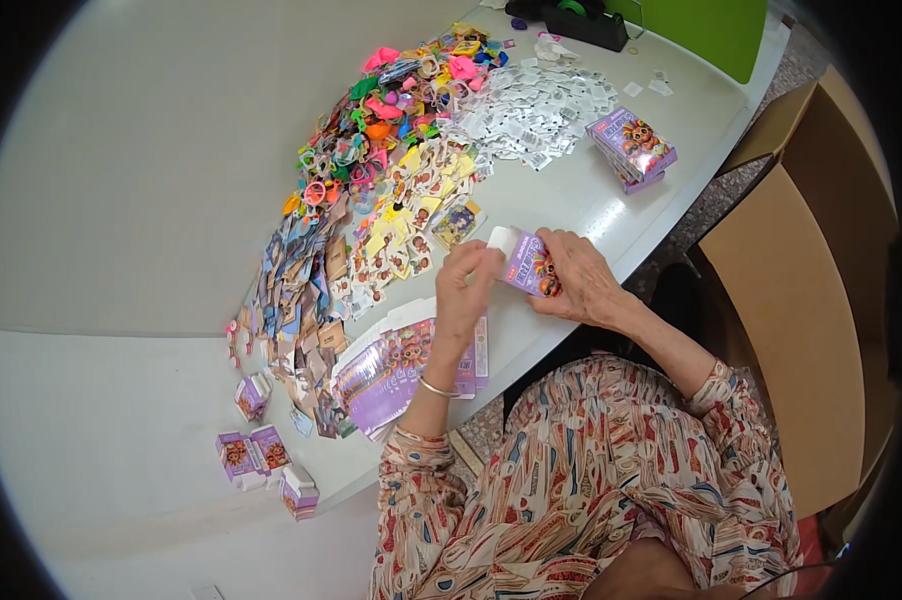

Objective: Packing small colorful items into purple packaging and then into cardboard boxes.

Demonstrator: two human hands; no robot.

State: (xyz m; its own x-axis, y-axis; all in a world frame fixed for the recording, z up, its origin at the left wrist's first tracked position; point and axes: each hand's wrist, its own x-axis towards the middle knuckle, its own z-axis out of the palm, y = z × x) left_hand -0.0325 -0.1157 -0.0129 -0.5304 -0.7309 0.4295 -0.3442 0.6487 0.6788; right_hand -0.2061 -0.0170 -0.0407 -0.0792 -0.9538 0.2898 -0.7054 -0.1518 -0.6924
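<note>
A small purple cardboard box (522, 262) with a cartoon print is held over the near edge of the table. My right hand (585, 280) is closed round its right end, the thumb on the near side. At the box's left end a white flap stands up, and the bent fingers of my left hand (463, 290) pinch at it. What else those fingers may hold is hidden. Below my left forearm lies a fanned stack of flat purple cartons (386, 372). A picture card (455, 224) lies just beyond my hands.
Purple boxes (633, 142) are stacked at the right. Mounded across the table are colourful trinkets (371, 130), white packets (536, 105), character cards (401, 225) and brown-blue packets (296, 285). More boxes (254, 452) stand lower left. A tape dispenser (586, 22) and large open carton (791, 290) flank the right.
</note>
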